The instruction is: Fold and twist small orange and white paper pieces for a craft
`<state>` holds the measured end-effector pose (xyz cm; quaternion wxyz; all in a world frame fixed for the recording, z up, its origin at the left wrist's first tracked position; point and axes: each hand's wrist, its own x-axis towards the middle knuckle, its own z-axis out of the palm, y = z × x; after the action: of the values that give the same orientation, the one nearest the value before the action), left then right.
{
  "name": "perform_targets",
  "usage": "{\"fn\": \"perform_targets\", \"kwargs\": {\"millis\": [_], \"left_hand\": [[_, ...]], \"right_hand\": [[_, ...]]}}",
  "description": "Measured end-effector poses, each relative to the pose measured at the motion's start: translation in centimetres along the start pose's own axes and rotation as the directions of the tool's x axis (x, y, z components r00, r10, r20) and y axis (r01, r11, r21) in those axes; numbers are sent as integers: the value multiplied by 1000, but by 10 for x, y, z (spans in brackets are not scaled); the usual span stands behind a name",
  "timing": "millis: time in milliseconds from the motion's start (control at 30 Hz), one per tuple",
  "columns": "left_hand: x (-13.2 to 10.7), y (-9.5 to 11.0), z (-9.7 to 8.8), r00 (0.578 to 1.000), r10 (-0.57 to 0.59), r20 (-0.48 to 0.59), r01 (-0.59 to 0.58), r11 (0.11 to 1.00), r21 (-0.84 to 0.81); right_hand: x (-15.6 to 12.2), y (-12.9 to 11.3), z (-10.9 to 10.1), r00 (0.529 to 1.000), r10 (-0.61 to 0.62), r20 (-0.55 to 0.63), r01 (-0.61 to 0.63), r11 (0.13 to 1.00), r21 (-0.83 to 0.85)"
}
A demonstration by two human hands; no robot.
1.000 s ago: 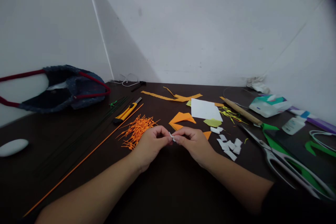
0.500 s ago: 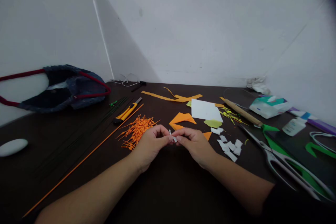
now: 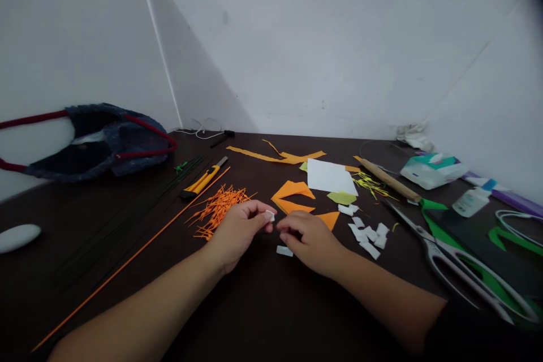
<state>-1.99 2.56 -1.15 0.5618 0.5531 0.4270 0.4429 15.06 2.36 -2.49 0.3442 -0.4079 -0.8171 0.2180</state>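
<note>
My left hand (image 3: 238, 229) pinches a small white paper piece (image 3: 270, 215) between thumb and forefinger, just above the dark table (image 3: 263, 305). My right hand (image 3: 309, 239) rests beside it with its fingers curled; I cannot make out anything in them. A second small white scrap (image 3: 284, 250) lies on the table under my right fingertips. A heap of thin orange paper slivers (image 3: 218, 209) lies just left of my left hand. Several white paper bits (image 3: 368, 234) lie to the right of my right hand. Orange paper offcuts (image 3: 292, 190) lie behind both hands.
A yellow utility knife (image 3: 202, 179), a long orange stick (image 3: 127, 263) and dark wires lie to the left. A dark bag (image 3: 97, 141) sits at far left. White paper (image 3: 331, 176), a wooden rod (image 3: 388, 179), large scissors (image 3: 458, 266), green paper, a glue bottle (image 3: 470, 202) and a tissue pack (image 3: 430, 171) lie to the right.
My hands have moved apart and lowered. The white piece they both held is now in the left hand alone, and a white scrap lies on the table under the right hand.
</note>
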Motion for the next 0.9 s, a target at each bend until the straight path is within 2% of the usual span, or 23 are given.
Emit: {"fn": "perform_targets", "kwargs": {"millis": [100,167,367,500,600,733,833,900], "left_hand": [[-2,1,3,999,-5,38,7,999,-44],[-4,2,6,999,-19,48,22,998,-56],[-11,6,12,995,-67,78,67,998,3],[-12,8,13,994,-53,95,46,996,76],[-13,9,15,988,-44,148,38,998,42],[-15,8,17,975,-47,218,55,998,-33],[-15,4,16,985,-28,170,34,999,-35],[-14,3,16,990,-24,136,29,999,-34]], "right_hand": [[0,-4,0,991,61,-123,-42,988,151],[0,-8,0,983,85,-161,-46,972,231],[-3,-15,5,970,80,-228,-11,957,289],[-4,-16,7,945,-17,-327,68,987,147],[-3,-13,5,937,-131,-322,125,991,-40],[-4,-11,3,909,-280,-310,195,940,-279],[-6,-15,3,884,-330,-332,232,925,-302],[-8,-17,4,885,-322,-336,238,933,-268]]}}
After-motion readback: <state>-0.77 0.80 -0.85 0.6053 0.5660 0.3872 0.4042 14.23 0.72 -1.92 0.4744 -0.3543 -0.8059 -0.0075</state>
